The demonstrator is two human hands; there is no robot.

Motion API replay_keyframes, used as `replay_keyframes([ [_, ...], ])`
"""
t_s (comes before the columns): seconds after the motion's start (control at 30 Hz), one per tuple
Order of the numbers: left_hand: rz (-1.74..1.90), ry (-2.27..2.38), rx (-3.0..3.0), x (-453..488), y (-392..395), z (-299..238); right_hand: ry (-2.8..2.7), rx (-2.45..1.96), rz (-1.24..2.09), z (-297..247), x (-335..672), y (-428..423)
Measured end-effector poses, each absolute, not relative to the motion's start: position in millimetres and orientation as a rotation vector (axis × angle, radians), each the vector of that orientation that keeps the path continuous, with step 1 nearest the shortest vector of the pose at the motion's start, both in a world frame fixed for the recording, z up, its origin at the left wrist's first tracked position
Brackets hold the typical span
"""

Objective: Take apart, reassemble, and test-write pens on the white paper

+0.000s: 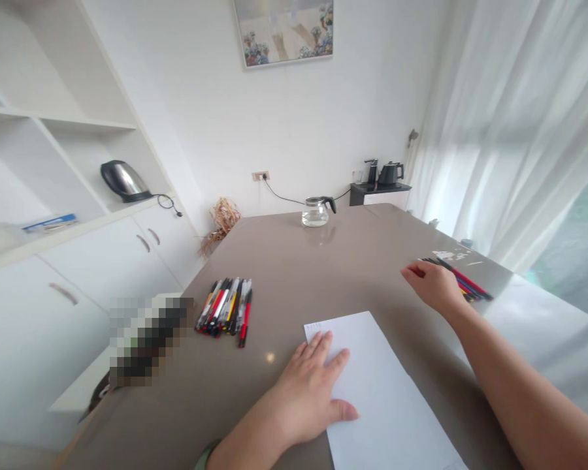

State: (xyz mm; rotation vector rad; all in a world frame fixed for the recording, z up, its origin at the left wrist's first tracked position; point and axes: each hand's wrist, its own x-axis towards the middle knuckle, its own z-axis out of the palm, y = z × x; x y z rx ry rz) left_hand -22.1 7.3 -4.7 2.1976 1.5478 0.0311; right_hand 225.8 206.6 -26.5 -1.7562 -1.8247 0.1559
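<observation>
The left hand (318, 382) lies flat on the paper (385, 391), fingers and thumb spread wide, gripping nothing. The right hand (434, 284) is half curled at the right pens (473, 287); I cannot tell whether it holds one, as its underside is hidden. Those pens lie near the right side of the surface (274, 254), so a nudge from the knuckles could roll some towards the edge. If the left palm slid, the paper could skew or crease. Its faint marks (314, 324) (too small to read) sit just beside the left fingertips and might smudge if rubbed. The left pens (225, 307), loosely bunched near the other side, could scatter if the left arm swung out.
</observation>
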Motion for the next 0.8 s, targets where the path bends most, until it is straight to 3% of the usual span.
replay_keyframes([
  [0.17, 0.059, 1.544, 2.200, -28.3, 8.5, -11.6, -2.470, -1.232, 0.533, -14.1, 168.6, 160.3],
  [0.3, 0.092, 1.531, 2.251, -29.0, 7.9, -15.3, -2.725, -1.167, 0.813, -20.8, 153.0, 148.9],
  [0.43, 0.161, 1.558, 2.330, -29.3, 9.5, -14.9, -2.761, -1.143, 0.824, -26.8, 154.5, 154.2],
  [0.57, 0.252, 1.912, 2.340, -45.0, 19.2, -5.3, -2.768, -1.143, 0.849, -26.7, 155.4, 155.5],
  [0.8, 0.076, 2.610, 1.784, -114.6, 24.6, 17.0, -2.751, -1.173, 0.875, -25.7, 155.2, 154.9],
])
